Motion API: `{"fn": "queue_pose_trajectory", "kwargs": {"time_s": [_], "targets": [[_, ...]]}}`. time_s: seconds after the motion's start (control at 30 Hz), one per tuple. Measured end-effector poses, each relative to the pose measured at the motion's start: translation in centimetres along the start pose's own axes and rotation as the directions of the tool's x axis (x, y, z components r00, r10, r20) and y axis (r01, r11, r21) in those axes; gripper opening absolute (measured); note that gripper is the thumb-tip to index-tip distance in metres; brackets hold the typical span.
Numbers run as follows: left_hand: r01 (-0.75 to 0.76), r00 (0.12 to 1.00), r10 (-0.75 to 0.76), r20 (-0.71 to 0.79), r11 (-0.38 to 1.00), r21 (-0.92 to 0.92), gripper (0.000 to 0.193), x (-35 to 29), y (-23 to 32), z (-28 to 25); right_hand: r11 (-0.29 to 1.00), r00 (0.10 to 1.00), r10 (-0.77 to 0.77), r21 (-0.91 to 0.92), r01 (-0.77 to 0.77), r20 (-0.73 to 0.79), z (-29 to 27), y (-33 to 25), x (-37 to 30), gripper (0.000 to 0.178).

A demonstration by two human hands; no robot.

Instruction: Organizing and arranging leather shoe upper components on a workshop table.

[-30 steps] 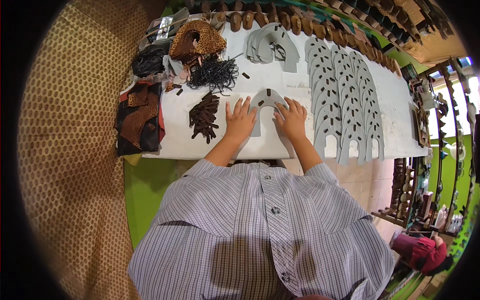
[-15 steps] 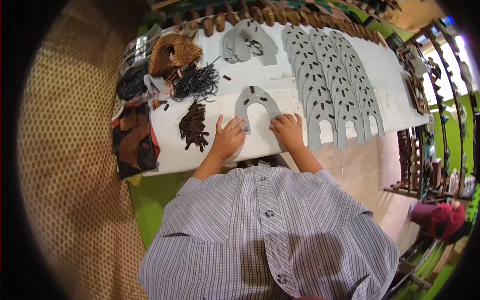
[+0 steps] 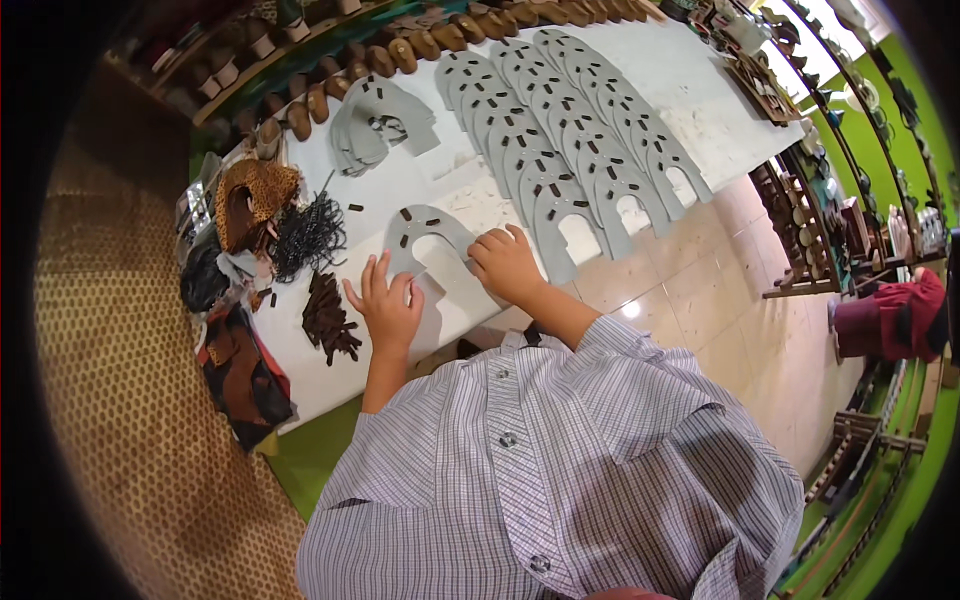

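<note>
In front of me is a grey U-shaped shoe upper piece (image 3: 430, 218) with several short dark brown strips on its curved end. My left hand (image 3: 388, 310) pinches the tip of its left leg between thumb and forefinger, while the other fingers stick up. With bent fingers, my right hand (image 3: 508, 265) grips the right leg; its fingertips are partly hidden. A heap of loose dark brown strips (image 3: 330, 318) lies left of my left hand. To the right, overlapping rows of like grey pieces (image 3: 563, 203) carry the same brown strips.
A stack of grey pieces (image 3: 362, 140) lies farther back. Black cords (image 3: 308, 236), leopard-print material (image 3: 257, 200) and dark scraps (image 3: 243, 375) crowd the table's left end. Brown shoe lasts (image 3: 401, 55) line the far edge. A person in red (image 3: 895, 318) is at far right, near shoe racks.
My view has turned, so the table appears tilted and shifted left. My left hand has gone from lying spread beside the left leg to pinching its tip. The right hand stays on the right leg.
</note>
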State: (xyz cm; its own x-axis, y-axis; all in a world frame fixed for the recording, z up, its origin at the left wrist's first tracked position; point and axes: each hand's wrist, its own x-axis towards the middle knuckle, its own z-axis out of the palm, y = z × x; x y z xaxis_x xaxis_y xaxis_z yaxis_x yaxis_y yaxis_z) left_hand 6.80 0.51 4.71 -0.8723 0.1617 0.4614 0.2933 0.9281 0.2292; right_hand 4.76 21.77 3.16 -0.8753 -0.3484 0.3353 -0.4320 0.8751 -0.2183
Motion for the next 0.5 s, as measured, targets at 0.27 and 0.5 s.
{"fn": "queue_pose_trajectory", "kwargs": {"time_s": [0.27, 0.5], "targets": [[-0.02, 0.997, 0.009, -0.08, 0.989, -0.149, 0.007, 6.6, 9.2, -2.6, 0.961, 0.976, 0.11, 0.271, -0.056, -0.189, -8.9, 7.4, -1.2, 0.011], [-0.084, 0.996, 0.077, -0.041, 0.972, -0.221, 0.009, 12.2, 20.6, -1.7, 0.967, 0.984, 0.029, 0.255, 0.018, -0.177, -18.8, 18.3, -5.3, 0.012]]}}
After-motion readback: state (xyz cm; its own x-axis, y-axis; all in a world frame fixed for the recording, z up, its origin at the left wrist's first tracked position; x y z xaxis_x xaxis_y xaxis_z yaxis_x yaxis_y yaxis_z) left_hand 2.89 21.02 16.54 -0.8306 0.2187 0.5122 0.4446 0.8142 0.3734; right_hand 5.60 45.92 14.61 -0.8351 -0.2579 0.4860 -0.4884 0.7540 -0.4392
